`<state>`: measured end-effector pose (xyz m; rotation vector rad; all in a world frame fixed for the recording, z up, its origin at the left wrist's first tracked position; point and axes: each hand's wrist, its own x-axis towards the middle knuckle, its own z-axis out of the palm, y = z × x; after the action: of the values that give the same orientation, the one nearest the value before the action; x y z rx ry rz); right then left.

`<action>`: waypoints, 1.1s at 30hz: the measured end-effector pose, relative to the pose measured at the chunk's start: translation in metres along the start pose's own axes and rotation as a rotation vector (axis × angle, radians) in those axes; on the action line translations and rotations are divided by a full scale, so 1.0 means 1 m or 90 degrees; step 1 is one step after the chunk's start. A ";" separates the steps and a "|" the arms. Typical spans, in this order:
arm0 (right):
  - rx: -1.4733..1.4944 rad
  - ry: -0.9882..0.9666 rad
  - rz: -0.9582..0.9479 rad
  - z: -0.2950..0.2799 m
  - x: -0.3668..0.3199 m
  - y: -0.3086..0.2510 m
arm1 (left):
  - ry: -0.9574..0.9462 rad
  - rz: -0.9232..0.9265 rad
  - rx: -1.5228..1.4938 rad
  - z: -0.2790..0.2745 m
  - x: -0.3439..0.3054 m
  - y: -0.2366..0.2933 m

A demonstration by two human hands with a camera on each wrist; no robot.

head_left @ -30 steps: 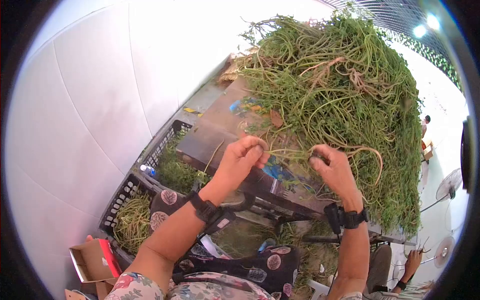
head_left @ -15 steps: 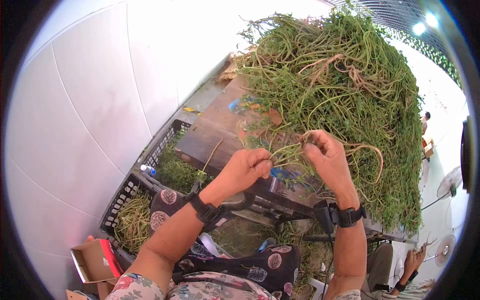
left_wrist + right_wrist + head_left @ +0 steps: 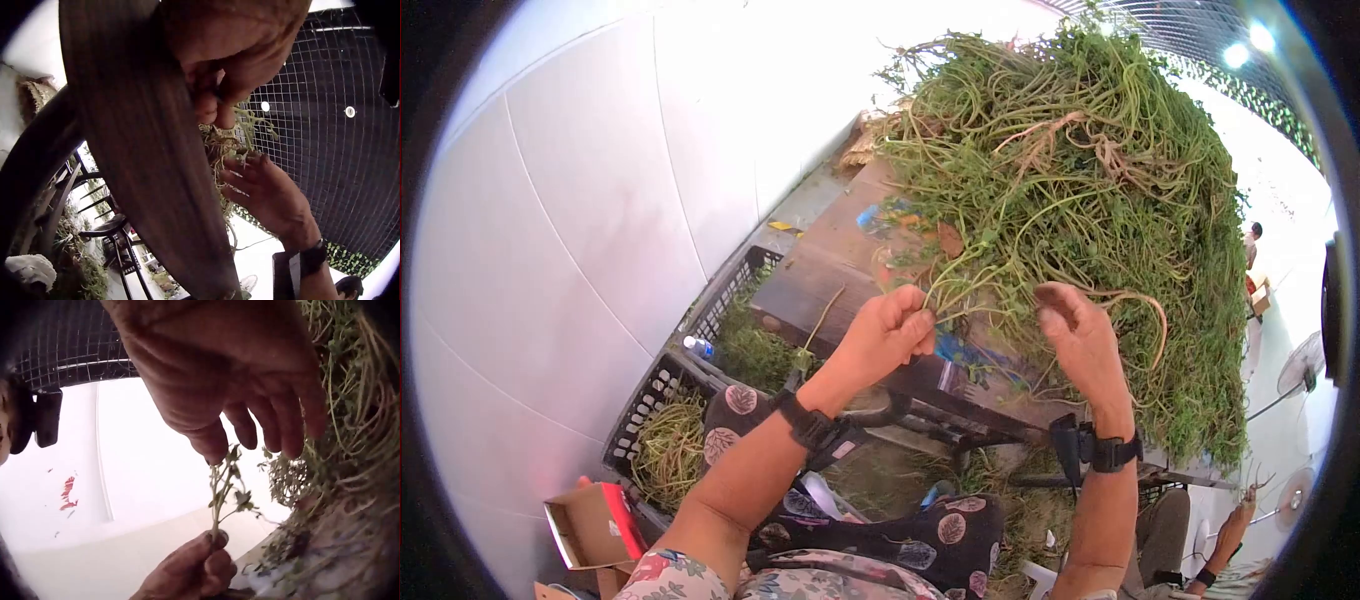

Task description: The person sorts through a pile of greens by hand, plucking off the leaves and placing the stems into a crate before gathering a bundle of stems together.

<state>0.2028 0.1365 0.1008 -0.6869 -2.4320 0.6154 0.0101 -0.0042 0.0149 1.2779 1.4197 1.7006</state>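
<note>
My left hand pinches a leafy green plant stem between thumb and curled fingers, over the near edge of the wooden table. The stem's sprigs fan out toward the big heap of green plants. To the right, my right hand hovers with its fingers apart and nothing in its grasp. Seen from the right wrist, that hand's thumb is right at the leafy tip of the stem, while the left hand grips its lower end. The left wrist view shows the right hand spread loosely.
Black plastic crates with greens and stems stand on the left, a small bottle on the rim. One loose stem lies on the table. A red-edged carton sits lower left; another person's hand shows lower right.
The right hand was at the far end of the held stems half a second ago; now it has drawn back to the right, empty. The left hand keeps its stem, whose sprigs now point up and away.
</note>
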 end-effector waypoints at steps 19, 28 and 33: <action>0.070 -0.216 -0.006 0.041 -0.012 -0.031 | 0.060 0.097 -0.159 0.004 0.000 -0.019; 0.163 -0.040 0.029 0.023 -0.018 -0.012 | 0.101 0.060 -0.141 0.008 -0.005 -0.010; 0.365 -0.041 0.119 0.009 -0.023 -0.012 | 0.054 0.009 -0.184 0.014 -0.014 0.006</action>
<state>0.2098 0.1118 0.0923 -0.6524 -2.0961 1.3556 0.0294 -0.0127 0.0161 1.0696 1.1603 1.9076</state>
